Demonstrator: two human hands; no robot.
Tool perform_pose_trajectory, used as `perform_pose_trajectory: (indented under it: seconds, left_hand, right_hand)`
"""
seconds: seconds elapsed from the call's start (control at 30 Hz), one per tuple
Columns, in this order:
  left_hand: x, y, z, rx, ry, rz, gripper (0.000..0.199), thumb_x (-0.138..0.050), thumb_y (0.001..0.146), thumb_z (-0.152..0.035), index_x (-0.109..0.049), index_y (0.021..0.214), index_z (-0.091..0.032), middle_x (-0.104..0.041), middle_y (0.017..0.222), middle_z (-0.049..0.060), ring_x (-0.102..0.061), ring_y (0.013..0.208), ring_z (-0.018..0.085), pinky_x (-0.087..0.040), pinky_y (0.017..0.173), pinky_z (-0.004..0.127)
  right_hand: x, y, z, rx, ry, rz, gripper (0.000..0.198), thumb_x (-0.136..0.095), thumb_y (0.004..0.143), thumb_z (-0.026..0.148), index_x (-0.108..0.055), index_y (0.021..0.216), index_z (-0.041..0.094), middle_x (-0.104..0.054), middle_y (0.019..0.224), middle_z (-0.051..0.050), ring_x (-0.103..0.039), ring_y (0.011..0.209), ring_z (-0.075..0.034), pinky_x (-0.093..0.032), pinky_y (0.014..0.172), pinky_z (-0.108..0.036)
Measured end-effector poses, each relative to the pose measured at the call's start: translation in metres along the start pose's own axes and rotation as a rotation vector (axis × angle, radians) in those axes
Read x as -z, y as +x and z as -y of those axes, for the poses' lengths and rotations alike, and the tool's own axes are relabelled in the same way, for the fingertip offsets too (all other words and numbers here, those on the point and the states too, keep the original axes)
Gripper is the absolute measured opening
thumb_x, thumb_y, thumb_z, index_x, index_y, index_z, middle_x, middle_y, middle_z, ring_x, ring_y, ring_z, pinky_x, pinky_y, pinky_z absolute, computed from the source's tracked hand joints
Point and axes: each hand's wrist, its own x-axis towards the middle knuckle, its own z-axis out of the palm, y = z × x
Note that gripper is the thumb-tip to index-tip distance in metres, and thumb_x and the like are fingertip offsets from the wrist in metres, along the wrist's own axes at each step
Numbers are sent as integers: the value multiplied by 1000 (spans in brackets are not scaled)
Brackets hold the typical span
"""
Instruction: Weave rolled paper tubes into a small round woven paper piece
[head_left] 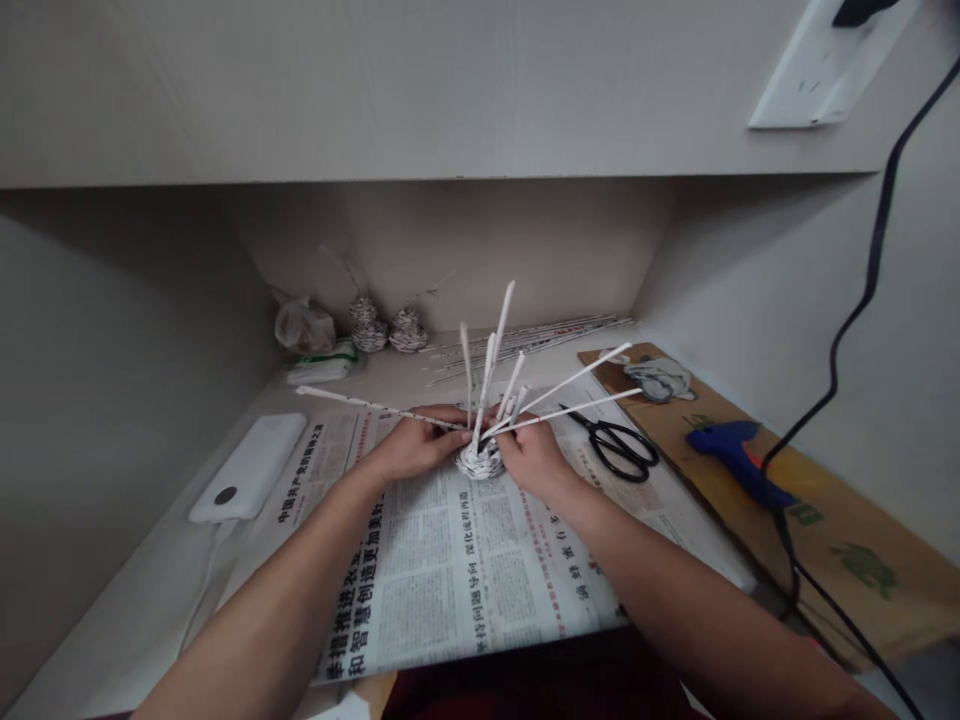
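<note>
Between my hands, low over the newspaper (427, 570), is a small round woven paper basket (480, 462) with several rolled-paper sticks (504, 320) rising and fanning out of it. My left hand (420, 442) grips its left side, thumb at the rim, close to a stick that points out left. On the right side my right hand (536, 455) closes its fingers near the rim, around the base of the sticks that lean right. The far side of the basket and some fingertips are hidden. Black scissors (619, 448) lie just right of my right hand.
A white power bank (251, 468) with a cable lies left. At the back stand two woven gourd shapes (369, 325), a plastic bag (304, 325) and loose paper sticks (525, 340). A blue glue gun (739, 455) rests on cardboard (847, 530) at right, its black cord (874, 260) hanging. A shelf panel (450, 90) overhangs.
</note>
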Motion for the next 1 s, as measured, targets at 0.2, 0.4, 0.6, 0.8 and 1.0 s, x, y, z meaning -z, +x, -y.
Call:
perform_pose_trajectory:
  seconds: [0.2, 0.4, 0.6, 0.8, 1.0]
  left_hand:
    - [-11, 3, 5, 37, 65, -163, 32, -54, 91, -39, -71, 79, -15, -70, 75, 5, -63, 73, 19, -49, 69, 27]
    - [-20, 5, 5, 82, -48, -215, 12, -66, 79, -26, -67, 84, -16, -69, 75, 2, -62, 70, 16, -47, 66, 24]
    - [-24, 5, 9, 111, -93, -278, 16, -75, 69, -25, -65, 78, -16, -65, 68, 0, -58, 61, 14, -44, 59, 23]
    - [-33, 4, 9, 173, 53, -463, 12, -69, 75, -28, -69, 71, -16, -68, 66, 3, -60, 61, 16, -46, 60, 26]
    - [-43, 0, 3, 54, 141, -518, 9, -65, 78, -24, -72, 76, -18, -72, 76, 6, -66, 70, 20, -50, 68, 30]
  right_hand:
    - [0, 0, -1, 47, 43, -2, 24, -50, 89, 15, -72, 95, 22, -76, 95, -5, -70, 92, -21, -51, 85, -32]
    - [1, 0, -1, 69, -54, 10, 22, -51, 89, 16, -71, 97, 22, -75, 93, -6, -69, 88, -22, -51, 80, -32]
    - [0, -1, -1, 232, -115, 28, 21, -51, 90, 16, -71, 95, 22, -74, 95, -7, -67, 93, -23, -51, 86, -36]
    - [2, 1, 1, 233, -44, -61, 18, -52, 93, 21, -70, 91, 22, -73, 95, -7, -66, 95, -22, -51, 88, -36]
    - [4, 2, 6, -42, 110, -121, 16, -62, 88, 33, -68, 81, 21, -71, 81, -4, -67, 80, -20, -51, 74, -31]
